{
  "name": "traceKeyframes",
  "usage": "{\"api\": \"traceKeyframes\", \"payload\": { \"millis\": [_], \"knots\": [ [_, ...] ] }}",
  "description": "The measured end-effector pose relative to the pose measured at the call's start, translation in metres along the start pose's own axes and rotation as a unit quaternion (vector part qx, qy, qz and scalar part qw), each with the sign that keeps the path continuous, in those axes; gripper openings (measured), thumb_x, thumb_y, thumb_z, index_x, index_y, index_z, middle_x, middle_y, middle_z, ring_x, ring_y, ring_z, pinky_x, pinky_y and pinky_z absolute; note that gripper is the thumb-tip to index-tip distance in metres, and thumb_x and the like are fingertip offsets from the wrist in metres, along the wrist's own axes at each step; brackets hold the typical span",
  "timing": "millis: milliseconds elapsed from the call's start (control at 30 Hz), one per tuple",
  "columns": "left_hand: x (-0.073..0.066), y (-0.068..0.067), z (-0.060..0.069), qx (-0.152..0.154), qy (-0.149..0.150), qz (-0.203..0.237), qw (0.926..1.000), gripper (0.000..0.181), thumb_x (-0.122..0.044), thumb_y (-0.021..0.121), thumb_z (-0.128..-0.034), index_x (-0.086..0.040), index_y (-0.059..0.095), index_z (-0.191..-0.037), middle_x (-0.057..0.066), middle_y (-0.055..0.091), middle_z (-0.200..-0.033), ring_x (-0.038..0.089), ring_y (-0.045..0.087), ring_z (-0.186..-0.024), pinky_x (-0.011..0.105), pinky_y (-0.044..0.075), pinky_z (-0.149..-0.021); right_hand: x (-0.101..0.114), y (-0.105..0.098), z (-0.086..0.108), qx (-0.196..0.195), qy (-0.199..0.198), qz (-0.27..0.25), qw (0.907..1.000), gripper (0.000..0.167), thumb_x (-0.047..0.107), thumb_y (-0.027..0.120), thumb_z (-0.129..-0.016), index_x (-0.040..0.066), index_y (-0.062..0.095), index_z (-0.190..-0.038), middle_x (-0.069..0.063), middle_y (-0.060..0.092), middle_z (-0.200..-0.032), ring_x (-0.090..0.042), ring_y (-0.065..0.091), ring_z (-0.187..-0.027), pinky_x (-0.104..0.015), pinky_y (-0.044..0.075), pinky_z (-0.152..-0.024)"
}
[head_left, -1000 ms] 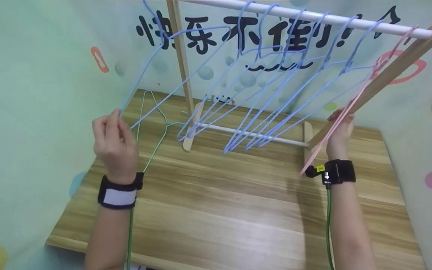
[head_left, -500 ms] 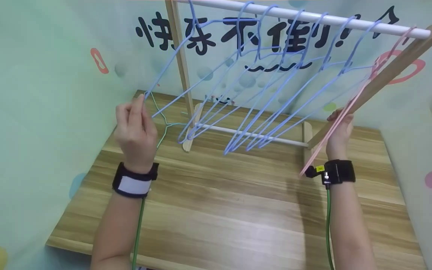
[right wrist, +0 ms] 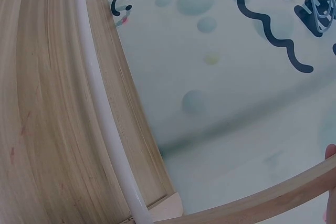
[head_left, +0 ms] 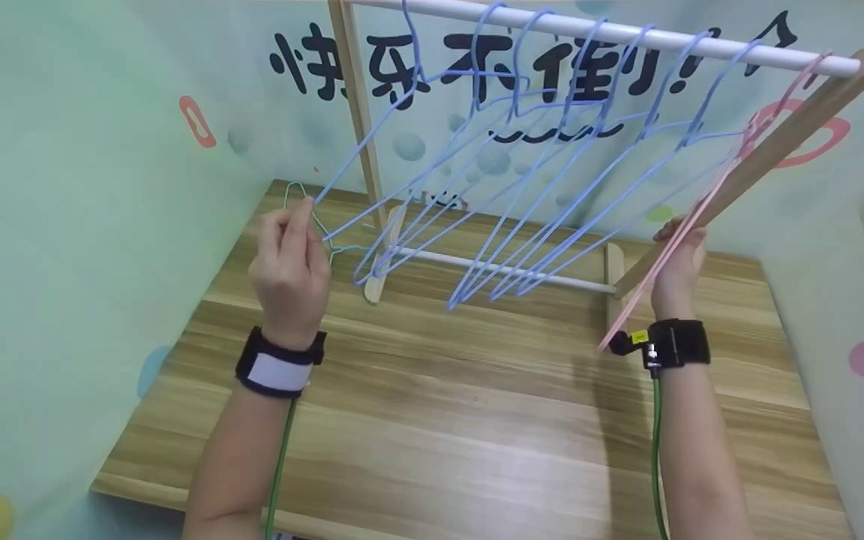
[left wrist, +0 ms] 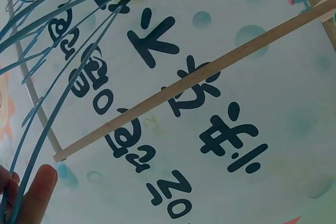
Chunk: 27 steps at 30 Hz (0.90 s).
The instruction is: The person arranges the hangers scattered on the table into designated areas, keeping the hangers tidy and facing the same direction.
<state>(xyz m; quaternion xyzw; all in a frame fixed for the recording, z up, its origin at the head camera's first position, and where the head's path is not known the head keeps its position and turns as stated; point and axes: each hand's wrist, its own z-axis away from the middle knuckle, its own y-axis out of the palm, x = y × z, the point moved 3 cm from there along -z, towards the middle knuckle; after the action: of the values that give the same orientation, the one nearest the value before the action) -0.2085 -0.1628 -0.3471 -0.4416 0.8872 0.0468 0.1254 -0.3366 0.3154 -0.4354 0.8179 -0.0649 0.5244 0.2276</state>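
My left hand (head_left: 291, 259) pinches the lower end of a blue clothes hanger (head_left: 342, 172). This hanger slants up to the white top rod (head_left: 627, 30) of a small clothes rack. Its hook meets the rod at the picture's upper edge, where its tip is cut off. In the left wrist view, my thumb (left wrist: 41, 195) lies against the blue hanger's wire. My right hand (head_left: 678, 262) grips the rack's right wooden post (head_left: 792, 135), partly behind a pink hanger (head_left: 646, 285). Several blue hangers hang between the pink one and the held one.
A green hanger (head_left: 347, 247) lies on the wooden table (head_left: 462, 420) by the rack's left foot (head_left: 377, 287). The lower white rod (head_left: 507, 270) joins the two sides. A printed backdrop (head_left: 102, 150) stands behind and beside the table.
My left hand has moved right with the blue hanger, bringing its hook from left of the left post to the rod right of it. The right hand stays on its post.
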Motion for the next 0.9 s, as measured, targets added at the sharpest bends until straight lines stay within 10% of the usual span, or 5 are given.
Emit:
{"api": "traceKeyframes", "payload": {
  "millis": [900],
  "knots": [
    [0.001,0.004,0.019,0.057,-0.002,-0.001,0.9984,0.023,0.009,0.058,-0.0898,0.007,0.066,-0.111,0.020,0.054,-0.084,0.024,0.054,-0.061,0.033,0.052,-0.052,0.000,0.000,0.002,0.007,0.007,0.015,0.9998,0.045,0.021,0.013,-0.105,0.006,0.054,-0.094,-0.009,0.049,-0.086,-0.023,0.048,-0.086,-0.025,0.035,-0.090]
  ]
}}
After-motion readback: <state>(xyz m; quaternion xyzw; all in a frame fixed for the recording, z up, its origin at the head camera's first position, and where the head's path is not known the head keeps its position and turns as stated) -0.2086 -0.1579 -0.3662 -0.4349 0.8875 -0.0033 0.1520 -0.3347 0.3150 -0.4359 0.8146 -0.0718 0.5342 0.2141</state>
